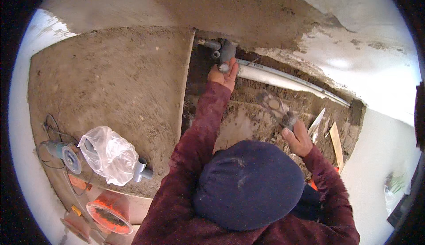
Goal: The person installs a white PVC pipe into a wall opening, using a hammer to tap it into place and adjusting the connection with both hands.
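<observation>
Neither of my own hands shows. Below me another person in a dark blue cap (248,185) and maroon sleeves leans over a trench in the floor. That person's left hand (223,75) has its fingers curled at a grey pipe fitting (227,50) at the trench's far end. A short grey pipe stub (215,55) sits beside it. From there a white pipe (276,79) runs right, with a thinner grey pipe (296,77) along it. The person's right hand (299,139) grips a grey tool-like thing (275,105), smeared and unclear in kind.
On the brown floor at left lie an angle grinder (66,154), a clear plastic bag (110,156) and a grey pipe tee (142,170). Orange-rimmed buckets (110,211) stand at lower left. A wooden strip (336,145) and a white pointed piece (317,123) lie at right.
</observation>
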`<state>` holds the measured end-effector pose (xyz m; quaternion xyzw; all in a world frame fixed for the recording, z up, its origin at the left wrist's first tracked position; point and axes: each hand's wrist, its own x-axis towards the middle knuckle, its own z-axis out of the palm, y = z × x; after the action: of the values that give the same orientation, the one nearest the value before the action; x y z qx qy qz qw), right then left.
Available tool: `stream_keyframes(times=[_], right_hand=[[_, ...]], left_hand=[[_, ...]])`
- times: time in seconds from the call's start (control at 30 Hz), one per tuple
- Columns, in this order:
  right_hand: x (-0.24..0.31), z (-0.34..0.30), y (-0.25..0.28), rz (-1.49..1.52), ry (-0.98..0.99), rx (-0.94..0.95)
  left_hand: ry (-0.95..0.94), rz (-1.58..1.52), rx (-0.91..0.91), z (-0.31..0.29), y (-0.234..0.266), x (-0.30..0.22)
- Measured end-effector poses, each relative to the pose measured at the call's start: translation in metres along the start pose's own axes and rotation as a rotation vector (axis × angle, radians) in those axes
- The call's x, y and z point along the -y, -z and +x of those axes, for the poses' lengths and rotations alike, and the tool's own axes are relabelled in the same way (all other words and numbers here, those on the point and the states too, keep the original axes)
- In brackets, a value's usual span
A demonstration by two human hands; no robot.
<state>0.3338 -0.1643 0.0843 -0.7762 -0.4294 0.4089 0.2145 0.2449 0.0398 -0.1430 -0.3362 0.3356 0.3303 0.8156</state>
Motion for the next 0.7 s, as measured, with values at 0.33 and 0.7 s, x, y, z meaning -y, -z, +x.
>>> stream_keyframes(times=[0.33,0.7], right_hand=[[-0.005,0.057,-0.052,0.098,0.21,-0.131],[0.003,0.063,-0.045,-0.077,0.364,-0.004]], left_hand=[[0.058,0.255,0.167,0.008,0.047,-0.012],[0.19,0.162,0.26,-0.001,0.048,-0.016]])
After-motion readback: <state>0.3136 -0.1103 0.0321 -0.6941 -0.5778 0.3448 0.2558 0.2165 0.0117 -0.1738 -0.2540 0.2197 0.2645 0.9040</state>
